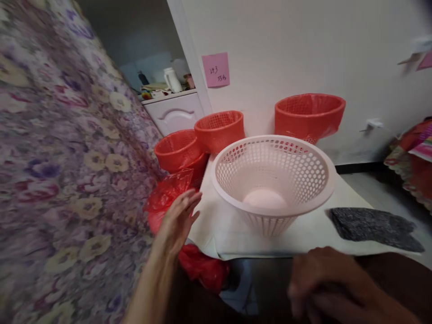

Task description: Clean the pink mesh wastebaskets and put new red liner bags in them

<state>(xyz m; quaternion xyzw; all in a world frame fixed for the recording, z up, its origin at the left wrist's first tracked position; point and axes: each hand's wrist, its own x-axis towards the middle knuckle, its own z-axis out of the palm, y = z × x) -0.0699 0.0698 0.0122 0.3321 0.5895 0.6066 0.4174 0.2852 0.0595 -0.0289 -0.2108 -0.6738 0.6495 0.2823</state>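
A pale pink plastic basket point(270, 211) with a perforated wall stands upright on a cloth-covered table, its inside bare. My left hand point(180, 216) is raised at the table's left edge, fingers stretched out and holding nothing. Just behind it hangs a crumpled red plastic bag point(158, 202); I cannot tell whether they touch. Low in front of the table's near edge is my right hand point(320, 279), blurred and dark, its fingers bent downward and partly hidden. It is apart from the basket.
Red plastic-wrapped baskets stand behind: one at left point(178, 150), one in the middle point(221, 130), one at right point(310, 117). Dark grey folded fabric point(374, 227) lies on the table's right. Another red bag point(204, 270) sits below the left edge. A floral curtain point(74, 180) hangs at left.
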